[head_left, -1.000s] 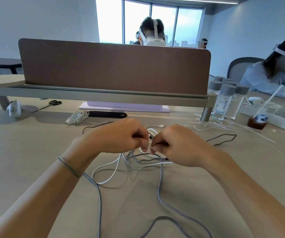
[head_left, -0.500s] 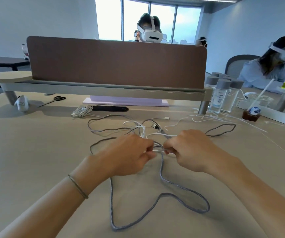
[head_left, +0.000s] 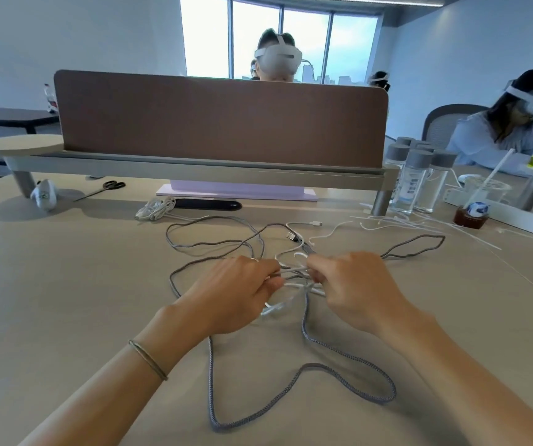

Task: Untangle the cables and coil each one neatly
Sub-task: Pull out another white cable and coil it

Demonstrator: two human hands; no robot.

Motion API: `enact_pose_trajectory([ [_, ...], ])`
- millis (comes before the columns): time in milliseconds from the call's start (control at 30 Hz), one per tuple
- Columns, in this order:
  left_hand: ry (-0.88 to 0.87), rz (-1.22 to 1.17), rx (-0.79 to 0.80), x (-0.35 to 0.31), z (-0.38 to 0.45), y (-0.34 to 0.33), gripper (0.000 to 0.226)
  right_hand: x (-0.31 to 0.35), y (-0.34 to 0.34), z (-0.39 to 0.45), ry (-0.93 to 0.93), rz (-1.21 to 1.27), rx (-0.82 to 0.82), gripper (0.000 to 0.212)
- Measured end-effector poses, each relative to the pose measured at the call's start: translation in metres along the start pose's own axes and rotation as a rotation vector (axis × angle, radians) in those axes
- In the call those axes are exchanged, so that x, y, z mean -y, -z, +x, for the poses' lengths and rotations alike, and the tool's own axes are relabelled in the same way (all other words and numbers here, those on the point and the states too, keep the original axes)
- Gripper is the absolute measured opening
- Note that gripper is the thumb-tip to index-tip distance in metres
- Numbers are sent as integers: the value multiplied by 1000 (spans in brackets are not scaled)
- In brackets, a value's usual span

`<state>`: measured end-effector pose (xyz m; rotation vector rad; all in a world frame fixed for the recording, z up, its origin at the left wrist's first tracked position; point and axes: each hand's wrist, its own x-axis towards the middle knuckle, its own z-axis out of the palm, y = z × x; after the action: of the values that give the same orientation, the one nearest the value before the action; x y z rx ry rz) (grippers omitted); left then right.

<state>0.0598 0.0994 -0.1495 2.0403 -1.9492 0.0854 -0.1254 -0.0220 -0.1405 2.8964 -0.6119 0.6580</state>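
Note:
A grey braided cable and a thin white cable lie tangled on the beige table. The knot sits between my hands. My left hand pinches the strands on the knot's left side. My right hand pinches them on the right side. Grey loops spread toward me and toward the far side. A USB plug and a white plug lie just behind the knot. A coiled white cable rests further back on the left.
A brown divider on a shelf crosses the table's far side. Under it lie a black bar, scissors and a white mouse. Water bottles, loose white ties and a power strip stand at the right. People with headsets sit beyond.
The view has tilted so the hands and tangle sit lower on the table. My hands have drawn slightly apart over the knot, and the near grey loop now lies spread flat.

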Motion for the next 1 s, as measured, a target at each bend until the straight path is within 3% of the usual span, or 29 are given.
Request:
enact_pose_trajectory([
  [100,7,8,-23,-8,0,-2,29,9,-2,-2,39,44,-85,8],
  [200,31,87,-56,3,0,6,23,3,-3,-4,-42,132,-42,33],
  [300,63,111,-85,21,-3,15,26,-12,4,-5,-117,289,-37,38],
  [500,-95,130,-49,-12,-4,-4,22,9,-3,-7,-2,179,-61,23],
  [633,-135,160,-163,1,-1,1,17,8,0,-7,20,193,34,27],
  [867,-29,170,-285,35,-7,23,23,-28,13,-11,-72,161,7,34],
  [1000,-49,74,-187,20,-9,13,31,-14,6,-12,-37,93,-71,31],
])
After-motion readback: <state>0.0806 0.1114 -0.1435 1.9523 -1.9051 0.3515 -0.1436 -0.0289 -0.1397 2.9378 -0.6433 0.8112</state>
